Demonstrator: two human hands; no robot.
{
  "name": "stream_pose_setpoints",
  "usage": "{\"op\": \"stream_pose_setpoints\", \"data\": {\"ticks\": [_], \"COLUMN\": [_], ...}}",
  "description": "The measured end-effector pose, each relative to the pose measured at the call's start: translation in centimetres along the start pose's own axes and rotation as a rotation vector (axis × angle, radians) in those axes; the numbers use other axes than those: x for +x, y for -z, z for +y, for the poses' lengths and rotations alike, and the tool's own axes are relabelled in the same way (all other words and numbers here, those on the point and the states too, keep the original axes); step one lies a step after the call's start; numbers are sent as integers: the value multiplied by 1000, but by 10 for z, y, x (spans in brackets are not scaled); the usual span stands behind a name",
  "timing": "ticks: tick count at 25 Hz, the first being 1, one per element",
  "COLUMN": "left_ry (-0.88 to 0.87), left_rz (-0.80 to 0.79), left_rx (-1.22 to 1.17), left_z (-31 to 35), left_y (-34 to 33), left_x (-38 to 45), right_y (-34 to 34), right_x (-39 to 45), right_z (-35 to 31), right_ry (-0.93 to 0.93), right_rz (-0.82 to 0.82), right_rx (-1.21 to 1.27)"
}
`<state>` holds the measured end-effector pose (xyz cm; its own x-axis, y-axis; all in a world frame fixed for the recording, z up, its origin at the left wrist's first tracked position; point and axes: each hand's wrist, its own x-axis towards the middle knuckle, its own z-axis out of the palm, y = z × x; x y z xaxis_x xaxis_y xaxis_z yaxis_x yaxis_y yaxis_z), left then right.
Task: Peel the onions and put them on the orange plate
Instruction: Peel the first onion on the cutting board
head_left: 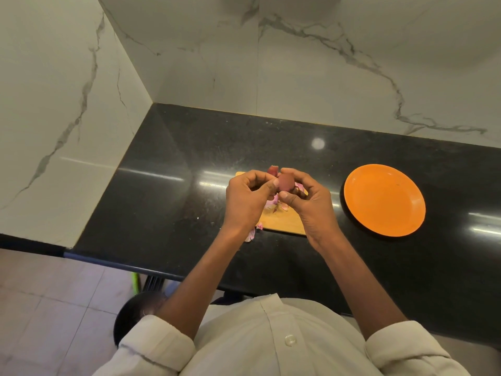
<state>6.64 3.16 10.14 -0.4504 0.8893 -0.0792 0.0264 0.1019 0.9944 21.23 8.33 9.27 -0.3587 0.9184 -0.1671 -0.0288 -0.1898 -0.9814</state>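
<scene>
Onion (285, 182): small, reddish-brown, held in the air between both hands above the far end of the cutting board; a flap of dark red skin stands up at its far side.
Left hand (248, 198): fingers curled, thumb tip pressed against the onion's left side; it pinches the onion or its skin, which of the two cannot be told.
Right hand (305, 196): fingers curled over the top and right side of the onion, thumb underneath; it grips the onion.
Cutting board (282, 221): pale wood, flat on the counter directly under the hands, largely hidden by them.
Peel scraps (250, 234): pink and white pieces, some on the board beneath the hands, one lying on the counter at the board's near left corner.
Orange plate (384, 200): round, resting on the counter to the right of the board, apart from it; no onion lies on it.
Counter (173, 202): glossy black stone, reflecting ceiling lights, running into a corner.
Walls (298, 71): white marble with grey veins, behind and to the left of the counter.
Person: standing at the counter edge, pale shirt with sleeves rolled above the elbows.
</scene>
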Motion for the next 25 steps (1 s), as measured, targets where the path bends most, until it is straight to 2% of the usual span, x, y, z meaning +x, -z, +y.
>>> {"op": "stream_pose_setpoints", "data": {"ticks": [2, 6, 11, 13, 15, 17, 20, 25], "left_ry": [20, 95, 27, -42, -115, -158, -111, -161], "left_rz": [2, 81, -20, 8, 46, 31, 7, -7], "left_rx": [-30, -66, 135, 302, 372, 306, 158, 179], "left_z": [-2, -13, -17, -12, -7, -5, -4, -7], "left_y": [2, 11, 14, 11, 11, 13, 13, 11], "left_x": [0, 4, 1, -2, -2, 0, 2, 4], "right_y": [0, 3, 3, 2, 2, 2, 0, 4], "right_x": [1, 3, 2, 1, 0, 0, -1, 2], "right_z": [1, 2, 0, 2, 2, 2, 1, 2], "right_ry": [-27, -123, -113, -105, -93, -95, -96, -71], "right_rz": [11, 5, 21, 9, 5, 2, 2, 35], "right_rx": [66, 361, 236, 170, 109, 79, 47, -17]}}
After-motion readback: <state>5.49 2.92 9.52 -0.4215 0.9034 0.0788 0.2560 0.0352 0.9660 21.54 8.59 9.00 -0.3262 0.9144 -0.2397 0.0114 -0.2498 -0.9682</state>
